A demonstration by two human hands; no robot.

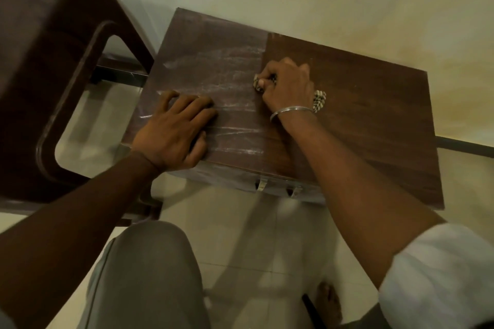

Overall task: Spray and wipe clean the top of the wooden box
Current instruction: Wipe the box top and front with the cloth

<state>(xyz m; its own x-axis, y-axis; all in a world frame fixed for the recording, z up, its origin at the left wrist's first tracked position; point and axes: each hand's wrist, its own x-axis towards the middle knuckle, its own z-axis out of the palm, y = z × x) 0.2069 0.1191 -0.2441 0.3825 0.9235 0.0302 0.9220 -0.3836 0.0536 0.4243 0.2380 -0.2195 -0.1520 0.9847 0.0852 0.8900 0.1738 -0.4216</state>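
One wooden box (347, 104), left half of top streaked whitish, right hand (287, 80) clenched on one checked cloth (319, 101), left hand (176, 131) flat, empty, two metal latches (261, 185), one bangle (290, 111)

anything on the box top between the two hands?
No object: head view shows only bare, streaky wooden box top between the left hand and the right hand, which grips a checked cloth.

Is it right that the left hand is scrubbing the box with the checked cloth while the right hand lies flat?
No, swapped. The head view shows the right hand bunching the checked cloth on the wooden box, while the left hand lies flat.
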